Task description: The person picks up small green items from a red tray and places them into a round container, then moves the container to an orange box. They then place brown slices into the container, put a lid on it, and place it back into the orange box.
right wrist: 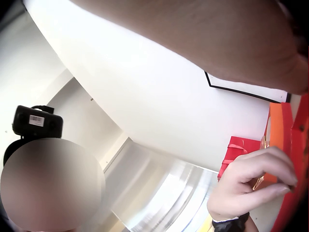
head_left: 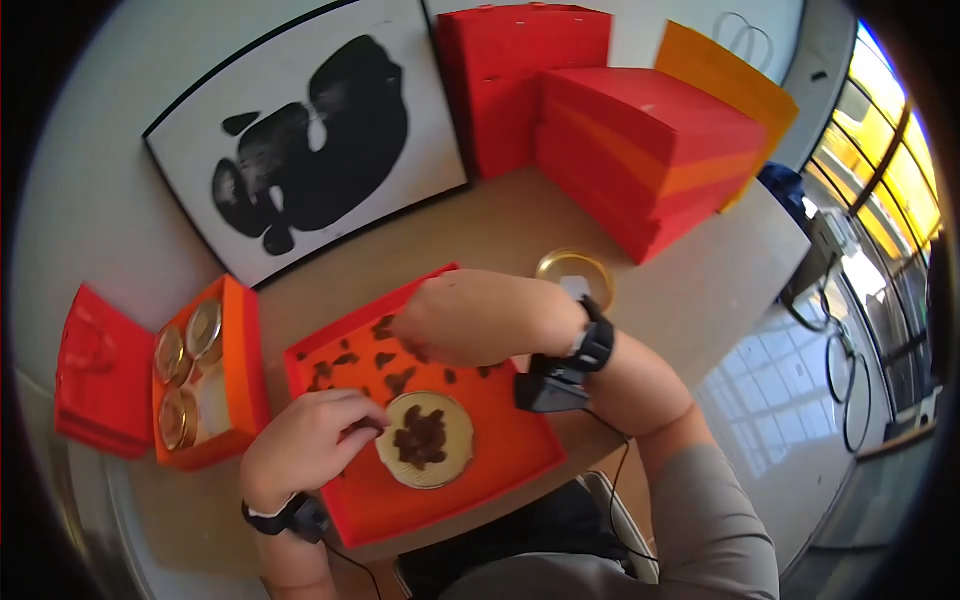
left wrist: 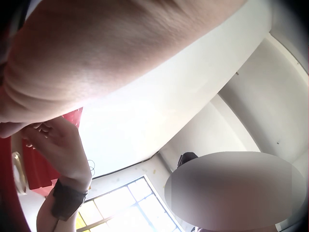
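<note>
A red-orange tray (head_left: 500, 440) lies before the person, with several flat, irregular dark brown pieces (head_left: 400, 381) scattered over it. On the tray stands a round pale container (head_left: 458, 455) with a thin rim, a clump of brown pieces (head_left: 422, 438) at its middle. The left hand (head_left: 312, 440) is at the tray's left side; its thumb and forefinger pinch a small dark piece (head_left: 376, 424) beside the container. Over the tray's far part, the right hand (head_left: 465, 318) bends downward among the scattered pieces. Its fingertips are hidden in the head view, and I cannot tell whether they hold anything.
An orange box (head_left: 246, 340) with several gold-rimmed round tins (head_left: 205, 330) stands left, beside a red bag (head_left: 100, 380). Behind are a framed black-and-white picture (head_left: 320, 150), a red bag (head_left: 520, 80) and red boxes (head_left: 620, 140). A gold-rimmed round lid (head_left: 548, 262) lies past the right forearm.
</note>
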A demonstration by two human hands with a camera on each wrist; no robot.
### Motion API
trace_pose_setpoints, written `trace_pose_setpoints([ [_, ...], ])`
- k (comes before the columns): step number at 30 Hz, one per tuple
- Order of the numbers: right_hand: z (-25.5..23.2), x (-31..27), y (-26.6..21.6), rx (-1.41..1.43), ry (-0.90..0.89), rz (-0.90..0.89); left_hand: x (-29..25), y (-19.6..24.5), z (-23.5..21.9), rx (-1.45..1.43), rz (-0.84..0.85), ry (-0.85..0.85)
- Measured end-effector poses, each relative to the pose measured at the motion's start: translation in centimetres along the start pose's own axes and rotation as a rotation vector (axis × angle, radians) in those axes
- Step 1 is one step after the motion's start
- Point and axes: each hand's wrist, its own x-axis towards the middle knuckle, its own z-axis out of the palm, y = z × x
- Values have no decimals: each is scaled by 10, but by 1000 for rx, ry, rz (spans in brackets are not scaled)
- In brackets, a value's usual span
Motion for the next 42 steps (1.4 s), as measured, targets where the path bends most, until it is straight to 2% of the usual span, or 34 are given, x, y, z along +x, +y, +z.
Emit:
trace_pose_setpoints([
  [2, 4, -3, 3, -10, 19, -13, 0, -7, 3, -39, -63, 20],
  [4, 4, -5, -1, -17, 21, -76, 2, -14, 6, -43, 37, -52],
  [6, 3, -5, -10, 179, -97, -91, 1, -11, 6, -48, 16, -24],
  [8, 6, 1, -18, 222, -162, -180, 3, -15, 8, -74, 42, -64],
  [10, 8, 4, -31, 212, -322, -84, 5, -19, 10, -67, 30, -60],
  [11, 14, 3, -25, 230, -236, -100, 7, -21, 11, -62, 25, -69],
  [12, 17, 3, -18, 224, -238, -104, 7, -23, 13, -62, 25, -61],
  [14, 19, 7, -3, 52, -128, 57, 7, -25, 16, -38, 77, 26],
  [15, 22, 11, 4, 46, -130, 54, 8, -25, 16, -38, 77, 34],
  [17, 29, 19, 20, -21, -159, 166, 11, -24, 16, -167, 70, -119],
  [18, 35, 21, 26, -24, -155, 165, 13, -23, 18, -162, 71, -117],
  [20, 47, 25, 36, 9, -106, 140, 18, -21, 24, -204, 74, -236],
  [22, 55, 32, 39, 22, -115, 141, 17, -19, 21, -191, 77, -190],
  [24, 64, 36, 44, 44, -127, 143, 12, -20, 7, -132, 126, -23],
  [26, 73, 41, 52, 89, -100, 116, 11, -35, 0, -136, 94, 32],
  [28, 76, 45, 59, 115, -114, 101, 12, -49, -7, -65, -153, 43],
  [29, 75, 47, 60, 139, -130, 88, 12, -60, -3, -62, -157, 48],
  [31, 74, 45, 59, 143, -116, 76, 19, -89, 8, 95, -282, 79],
  [35, 64, 44, 54, 207, -138, 92, 28, -114, 16, 121, -297, 38],
  [37, 64, 44, 58, 218, -122, 72, 32, -115, 12, 64, -351, -51],
  [39, 59, 43, 55, 232, -109, 54, 29, -112, 9, 99, -381, -43],
  [42, 30, 33, 25, 317, -126, 123, 23, -106, 8, 225, -440, 14],
])
